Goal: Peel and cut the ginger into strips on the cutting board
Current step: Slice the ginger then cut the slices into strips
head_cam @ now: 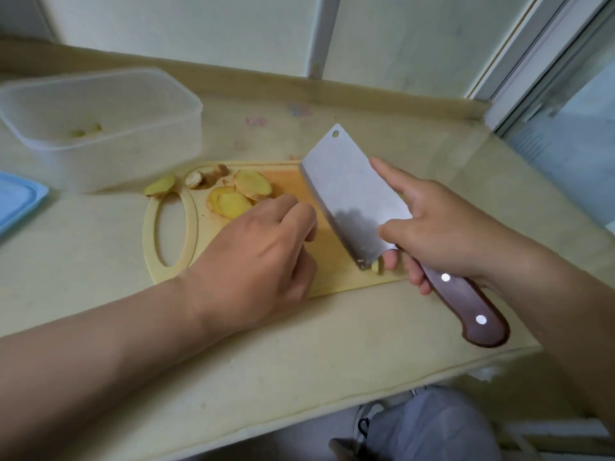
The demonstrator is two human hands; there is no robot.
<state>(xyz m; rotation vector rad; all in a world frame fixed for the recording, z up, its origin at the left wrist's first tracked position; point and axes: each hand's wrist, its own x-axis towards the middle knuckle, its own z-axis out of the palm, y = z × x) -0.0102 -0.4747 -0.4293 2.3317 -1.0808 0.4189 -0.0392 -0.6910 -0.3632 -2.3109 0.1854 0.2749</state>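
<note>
No legible text, faint pink and blue marks (pixel 256 121) on the tabletop (pixel 416 154), too blurred to read

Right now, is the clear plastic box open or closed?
Open: the clear box has no lid on it, and a blue lid lies beside it, to its left.

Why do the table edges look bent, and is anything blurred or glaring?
Head view: the wide-angle lens bows the table edges; the plastic container at far left looks soft and smeared; the cleaver blade shows a dark reflection near the right hand, no harsh glare; light is soft and even, shadows faint.
</note>
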